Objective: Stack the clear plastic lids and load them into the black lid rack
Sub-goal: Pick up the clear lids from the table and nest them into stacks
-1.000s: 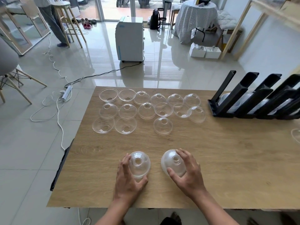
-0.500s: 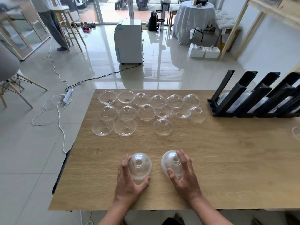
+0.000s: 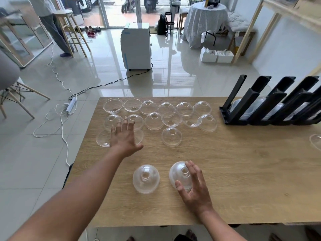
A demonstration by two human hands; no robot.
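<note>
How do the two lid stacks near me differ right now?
The left stack stands free and untouched; the right stack has the right hand against it. The left stack's hole faces up; the right stack looks tipped leftward. The left hand reaches over the far lids. Both stacks are clear domes on the table.

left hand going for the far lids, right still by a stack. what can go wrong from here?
1. The left hand reaches with spread fingers over closely packed loose lids; it may knock neighbours or lift two nested.
2. The near stack stands unheld; a returning forearm could tip it.
3. The right hand only rests open beside the right stack, no firm grip, so that could slide.
</note>
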